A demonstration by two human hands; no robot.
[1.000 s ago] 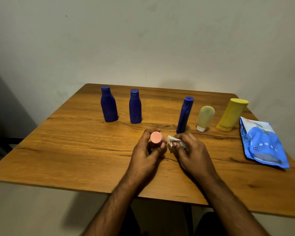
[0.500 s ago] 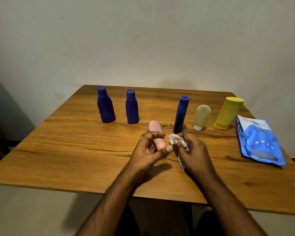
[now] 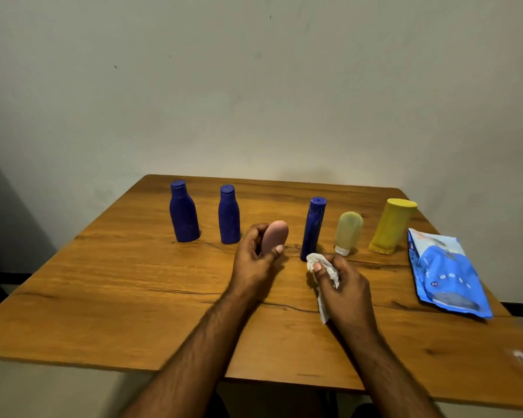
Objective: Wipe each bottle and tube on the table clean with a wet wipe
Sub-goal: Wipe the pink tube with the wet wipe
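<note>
- Pink tube [image 3: 274, 238] held in the left hand [image 3: 255, 260], fingers curled behind it and thumb pressed across its lower front; rounded end up, leaning slightly right.
- Wet wipe [image 3: 320, 268] bunched in the right hand [image 3: 343, 285], pinched between thumb and fingers, a loose tail hanging below the palm toward the table [image 3: 103, 297].
- Changed within the last second: tube and wipe, earlier nearly touching, now clearly apart; tube swung from end-on to side-on and carried up and left, toward the gap in the row.
- Read as: wiping of the pink tube probably finished, with the tube on its way back to its place. Whether its base already touches the wood cannot be told, the hand hiding it.
- Just beyond the right hand: slim blue bottle [image 3: 313, 229], upright, its foot close to the wipe.
- Further right of that hand: pale tube [image 3: 348, 232] standing on its cap, then yellow tube [image 3: 391, 226], leaning.
- Beyond and left of the left hand: two blue bottles [image 3: 184, 212] [image 3: 229, 215], upright, side by side.
- Far right, well clear of both hands: blue wipe packet [image 3: 449, 273], lying flat.
- Likely next: one of the standing items, none marked as done or undone by anything visible.
</note>
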